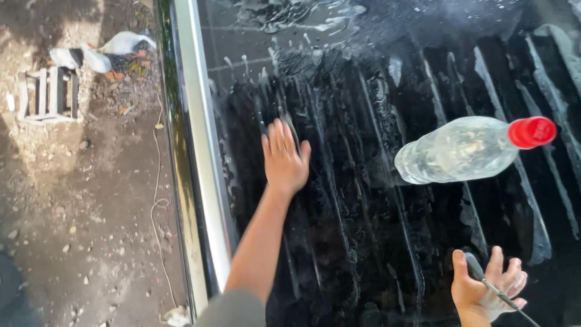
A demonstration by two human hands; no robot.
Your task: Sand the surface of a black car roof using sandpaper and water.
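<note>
Head view: left hand (284, 160) lies flat, grip open, on the wet soapy black panel (375, 200), right hand (487, 290) at 5 o'clock closed around a dark tool (475, 266); clear bottle (460, 149) at 3 o'clock could roll off, palm may slip.

Left hand (284, 160) bare; grey sleeve (233, 309) (short); right hand (484, 290) bare

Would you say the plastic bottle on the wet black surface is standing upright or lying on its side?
Lying on its side: the bottle rests lengthwise on the wet black surface, its red cap pointing right, still on.
</note>
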